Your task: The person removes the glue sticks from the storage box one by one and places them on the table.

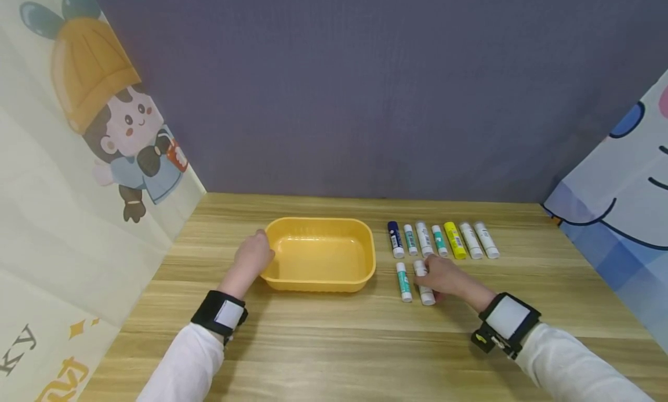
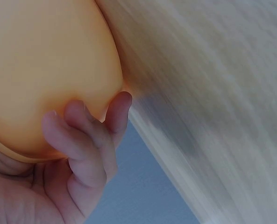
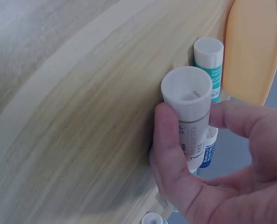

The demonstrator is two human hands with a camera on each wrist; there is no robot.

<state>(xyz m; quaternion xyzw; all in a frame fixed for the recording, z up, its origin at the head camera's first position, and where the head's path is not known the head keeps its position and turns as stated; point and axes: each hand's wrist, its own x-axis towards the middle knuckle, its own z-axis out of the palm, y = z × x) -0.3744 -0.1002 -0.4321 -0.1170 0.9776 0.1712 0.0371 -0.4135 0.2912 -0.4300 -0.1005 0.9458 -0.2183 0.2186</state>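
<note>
My left hand (image 1: 254,255) grips the left end of a yellow plastic basin (image 1: 318,286); in the left wrist view its curled fingers (image 2: 87,149) lie against the outer wall. My right hand (image 1: 443,275) pinches a white glue stick (image 1: 427,296) between thumb and fingers, at the table surface. The right wrist view shows this glue stick (image 3: 193,112) end-on, with print along its side. Just left of it lies a teal-and-white glue stick (image 1: 403,283), apart from the basin.
Behind my right hand several glue sticks lie in a row, from a navy one (image 1: 395,238) past a yellow one (image 1: 455,241) to a white one (image 1: 487,240). A dark grey panel (image 1: 376,100) rises at the table's back edge. Printed cloths (image 1: 62,228) flank the sides.
</note>
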